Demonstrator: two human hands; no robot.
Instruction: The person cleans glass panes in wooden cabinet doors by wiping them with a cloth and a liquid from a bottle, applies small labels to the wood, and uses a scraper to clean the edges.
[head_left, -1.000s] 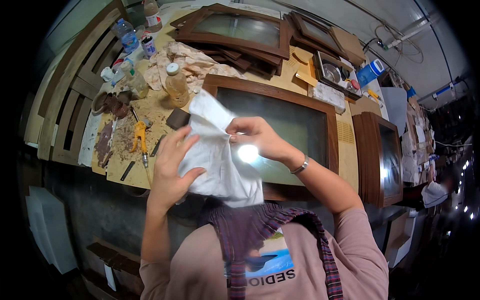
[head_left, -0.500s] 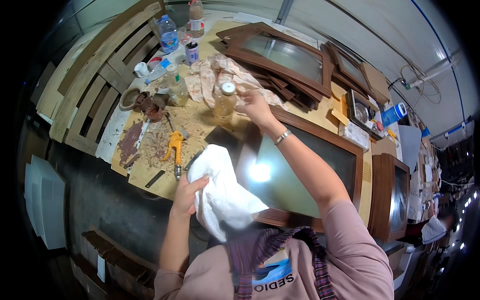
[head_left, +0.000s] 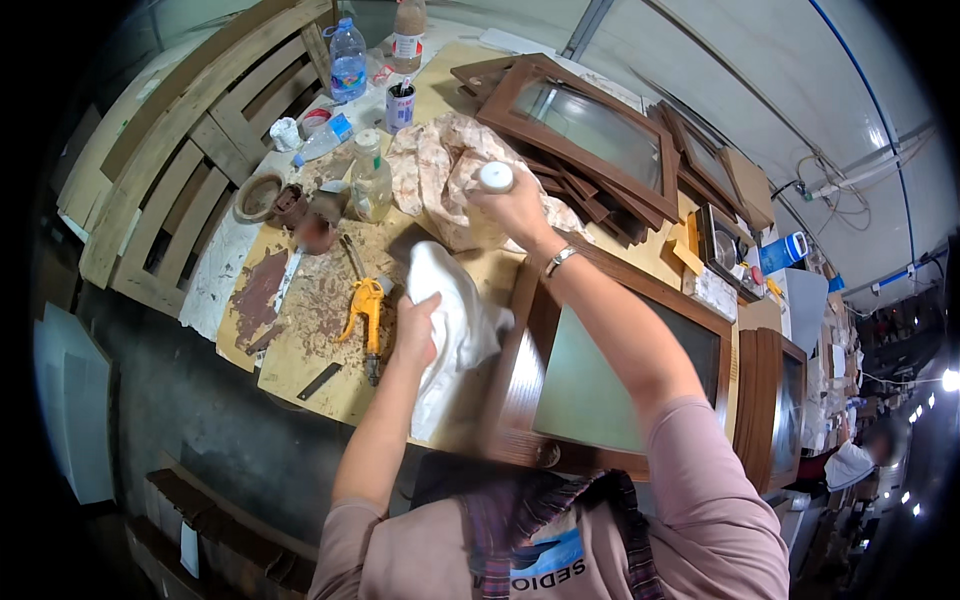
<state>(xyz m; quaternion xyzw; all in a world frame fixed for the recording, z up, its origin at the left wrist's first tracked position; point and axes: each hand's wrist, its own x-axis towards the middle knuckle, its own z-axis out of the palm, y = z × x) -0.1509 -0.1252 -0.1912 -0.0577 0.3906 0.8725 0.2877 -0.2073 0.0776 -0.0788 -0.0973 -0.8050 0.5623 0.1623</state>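
My left hand [head_left: 420, 328] grips a white cloth [head_left: 450, 335] that hangs over the near edge of the workbench. Farther off, my right hand [head_left: 518, 210] is wrapped round a clear plastic bottle with a white cap [head_left: 495, 178]; most of its body is hidden by the hand. A stained, crumpled cloth [head_left: 440, 170] lies just behind the bottle. Close to my right forearm is a brown wood-framed glass panel [head_left: 620, 370], flat on the bench. An orange-handled tool [head_left: 366, 312] rests left of the white cloth.
Framed glass panels [head_left: 590, 125] are stacked at the back. On the left stand another bottle [head_left: 370, 185], a blue-labelled water bottle [head_left: 347, 65], a tin [head_left: 400, 108] and a tape roll [head_left: 259, 199]. A wooden pallet [head_left: 200, 170] borders the bench. One person [head_left: 850, 465] is far right.
My right hand has closed round the capped bottle, which it was only beside before. My left hand has carried the white cloth forward over the bench.
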